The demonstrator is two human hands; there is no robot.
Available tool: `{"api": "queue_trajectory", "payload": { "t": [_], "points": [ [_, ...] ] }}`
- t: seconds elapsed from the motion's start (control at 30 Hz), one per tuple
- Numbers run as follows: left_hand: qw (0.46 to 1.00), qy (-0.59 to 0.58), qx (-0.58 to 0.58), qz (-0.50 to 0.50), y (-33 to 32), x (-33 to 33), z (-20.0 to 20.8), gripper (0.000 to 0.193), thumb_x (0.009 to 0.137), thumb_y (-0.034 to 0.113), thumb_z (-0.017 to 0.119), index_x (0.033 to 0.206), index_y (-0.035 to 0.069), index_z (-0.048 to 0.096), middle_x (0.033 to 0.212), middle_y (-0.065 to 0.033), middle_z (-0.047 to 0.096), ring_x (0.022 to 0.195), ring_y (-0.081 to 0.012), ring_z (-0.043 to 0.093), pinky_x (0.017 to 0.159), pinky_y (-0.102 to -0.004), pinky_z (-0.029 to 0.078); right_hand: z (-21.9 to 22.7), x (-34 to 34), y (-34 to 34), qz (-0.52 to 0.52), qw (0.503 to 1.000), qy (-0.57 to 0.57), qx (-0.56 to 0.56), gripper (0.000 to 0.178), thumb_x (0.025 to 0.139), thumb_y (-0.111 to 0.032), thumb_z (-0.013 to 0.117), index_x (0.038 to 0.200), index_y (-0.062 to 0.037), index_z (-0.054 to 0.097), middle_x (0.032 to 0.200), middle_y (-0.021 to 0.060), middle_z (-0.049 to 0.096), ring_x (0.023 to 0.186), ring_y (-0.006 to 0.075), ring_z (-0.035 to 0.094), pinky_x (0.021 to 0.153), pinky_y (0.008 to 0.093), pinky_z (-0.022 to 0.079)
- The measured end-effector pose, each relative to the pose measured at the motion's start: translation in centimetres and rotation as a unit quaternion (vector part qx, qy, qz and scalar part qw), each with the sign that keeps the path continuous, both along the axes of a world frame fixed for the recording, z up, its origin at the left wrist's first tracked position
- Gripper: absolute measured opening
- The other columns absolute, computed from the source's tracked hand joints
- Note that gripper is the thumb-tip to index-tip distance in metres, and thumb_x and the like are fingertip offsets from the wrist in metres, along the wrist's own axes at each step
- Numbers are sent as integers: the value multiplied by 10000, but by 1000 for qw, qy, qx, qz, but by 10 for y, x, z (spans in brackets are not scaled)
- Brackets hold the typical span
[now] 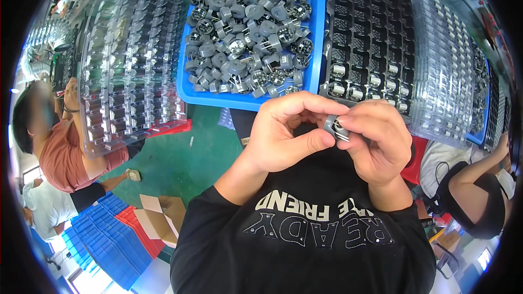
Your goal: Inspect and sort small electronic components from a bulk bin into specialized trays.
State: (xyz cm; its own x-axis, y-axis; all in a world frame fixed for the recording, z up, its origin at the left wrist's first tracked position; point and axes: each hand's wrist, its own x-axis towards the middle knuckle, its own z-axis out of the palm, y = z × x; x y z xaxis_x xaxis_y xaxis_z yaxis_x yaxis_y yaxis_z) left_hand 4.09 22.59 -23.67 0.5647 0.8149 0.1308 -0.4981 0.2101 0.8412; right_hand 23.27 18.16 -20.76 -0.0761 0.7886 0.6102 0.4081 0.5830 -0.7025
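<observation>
Between my two hands, in front of my chest, is a small round grey part [330, 124] with a shiny metal piece on its side toward the right. The thumb and forefinger of my left hand [286, 128] curl around it from the left. From the other side, the fingertips of my right hand [379, 140] pinch the same part and cover some of it. Just beyond my hands lies a blue tray [218, 98] heaped with similar grey round parts [253, 11] with metal prongs. Right of it is a black pocketed tray [362, 27], with silver cylindrical pieces [355, 93] in its nearer pockets.
Stacked clear plastic trays stand at the left [133, 60] and right [442, 71]. A person in a reddish shirt [71, 158] works at far left, and another person's arm [479, 163] shows at right. Blue crates [109, 234] and an open cardboard box [163, 218] are at lower left.
</observation>
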Motion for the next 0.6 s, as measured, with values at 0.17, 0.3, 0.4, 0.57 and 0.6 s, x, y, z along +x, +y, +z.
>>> {"api": "queue_trajectory", "payload": {
  "t": [0.17,0.3,0.4,0.57,0.6],
  "points": [
    [997,59,36,42,0,0,3,400,807,9,851,1149,-67,658,1167,-204,688,1099,-277,688,959,-400,560,1,-4,2,-46,998,44,-9,235,758,-9,842,965,-22,730,922,99,703,822,224,681,704,327,538],
    [970,147,147,124,4,6,-2,387,791,3,850,1158,7,725,1125,-114,734,917,-145,684,805,-292,572,4,0,3,-49,994,23,-100,169,746,47,780,877,-17,694,863,110,677,850,242,676,753,321,533],
    [899,312,249,178,15,6,12,479,742,27,874,1194,26,715,1132,-113,738,932,-165,690,832,-294,558,9,23,15,-83,984,-93,-130,117,788,17,770,869,-11,690,855,103,683,796,238,672,723,326,522],
    [649,523,457,309,63,-2,26,549,720,85,851,1247,100,701,1139,-96,705,990,-286,635,901,-399,499,6,65,39,-255,887,-349,-164,70,836,-7,691,881,-23,639,855,132,634,828,331,637,726,429,511],
    [647,524,459,310,68,-1,28,549,720,85,851,1247,100,701,1139,-96,705,990,-286,635,901,-399,499,3,66,45,-255,888,-346,-162,70,836,-7,691,881,-23,639,855,132,634,828,331,637,726,429,511]
  ]
}}
